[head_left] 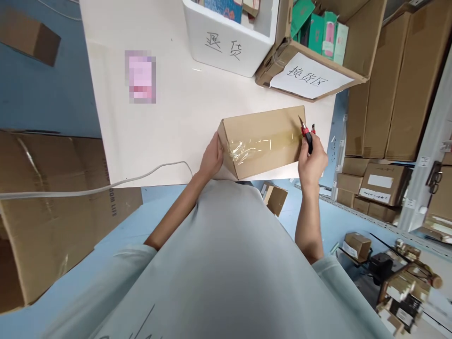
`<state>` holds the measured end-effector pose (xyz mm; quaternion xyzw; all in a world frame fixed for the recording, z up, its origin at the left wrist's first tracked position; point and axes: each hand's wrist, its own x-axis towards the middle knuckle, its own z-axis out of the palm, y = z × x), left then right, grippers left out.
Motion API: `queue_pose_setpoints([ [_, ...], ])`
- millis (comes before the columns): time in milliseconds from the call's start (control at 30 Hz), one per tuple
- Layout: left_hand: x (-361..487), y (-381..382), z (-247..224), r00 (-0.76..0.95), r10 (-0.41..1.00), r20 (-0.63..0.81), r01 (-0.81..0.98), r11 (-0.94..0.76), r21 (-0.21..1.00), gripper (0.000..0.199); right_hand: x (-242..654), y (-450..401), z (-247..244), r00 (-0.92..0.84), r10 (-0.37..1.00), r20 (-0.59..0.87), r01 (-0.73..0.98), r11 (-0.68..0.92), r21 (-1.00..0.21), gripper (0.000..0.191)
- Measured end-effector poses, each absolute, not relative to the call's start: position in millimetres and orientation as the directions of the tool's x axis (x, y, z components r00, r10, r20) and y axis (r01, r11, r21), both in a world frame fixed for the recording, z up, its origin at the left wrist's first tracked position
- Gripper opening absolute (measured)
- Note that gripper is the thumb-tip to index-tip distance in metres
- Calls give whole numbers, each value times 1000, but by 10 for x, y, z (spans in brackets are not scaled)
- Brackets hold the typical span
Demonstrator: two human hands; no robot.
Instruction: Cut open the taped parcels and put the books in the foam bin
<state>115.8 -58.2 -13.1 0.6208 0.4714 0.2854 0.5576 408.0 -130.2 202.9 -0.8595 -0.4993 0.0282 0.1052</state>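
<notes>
A long brown cardboard box (264,127) lies at the table's front edge, with shiny clear tape along its side. My left hand (212,157) presses against the box's left end, its fingers together and partly hidden behind the cardboard. At the box's right end, my right hand (312,157) is closed on a red and black cutting tool (308,136). The tool's pointed tip is up, close to the box's upper right corner; whether it touches the cardboard I cannot tell.
On the white table (158,132) stand a white foam bin (229,47) and an open carton (310,77) holding green boxes. A white cable (141,176) crosses the front left edge. Shelves with cartons (379,183) are at right.
</notes>
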Motion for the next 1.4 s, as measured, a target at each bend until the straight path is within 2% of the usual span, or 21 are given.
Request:
queue_pose_setpoints([
  [100, 1009, -399, 91, 340, 922, -184, 277, 89, 957, 83, 3895, -1350, 2180, 513, 855, 77, 853, -499, -150, 57],
  [200, 900, -125, 551, 383, 915, -126, 178, 61, 982, 64, 3609, -1456, 2354, 546, 838, 22, 834, -541, -107, 62],
  [267, 894, 63, 871, 446, 886, -129, 138, 74, 988, 55, 3366, -1531, 2443, 535, 841, -78, 831, -541, -128, 64],
  [367, 949, 281, 1149, 561, 817, -135, 98, 97, 990, 50, 2979, -1614, 2521, 466, 855, -227, 827, -512, -231, 64],
  [467, 1012, 374, 1114, 627, 766, -142, 71, 125, 990, 39, 2635, -1633, 2579, 385, 864, -323, 829, -478, -291, 62],
  [667, 1034, 339, 955, 589, 779, -212, 77, 207, 975, 32, 2262, -1554, 2666, 322, 825, -465, 849, -469, -244, 63],
  [867, 946, 317, 1254, 627, 775, -80, 68, 47, 997, 35, 2200, -1549, 2638, 328, 841, -430, 856, -457, -241, 62],
  [1000, 921, 291, 1263, 632, 774, -39, 57, 4, 998, 38, 2166, -1580, 2639, 304, 869, -391, 875, -417, -245, 61],
  [1167, 954, 269, 1128, 643, 765, -41, 85, -17, 996, 44, 2064, -1489, 2656, 313, 838, -447, 899, -413, -144, 61],
  [1400, 962, 294, 1126, 632, 775, -21, 54, -17, 998, 50, 1893, -1327, 2855, 370, 707, -603, 923, -352, 153, 70],
])
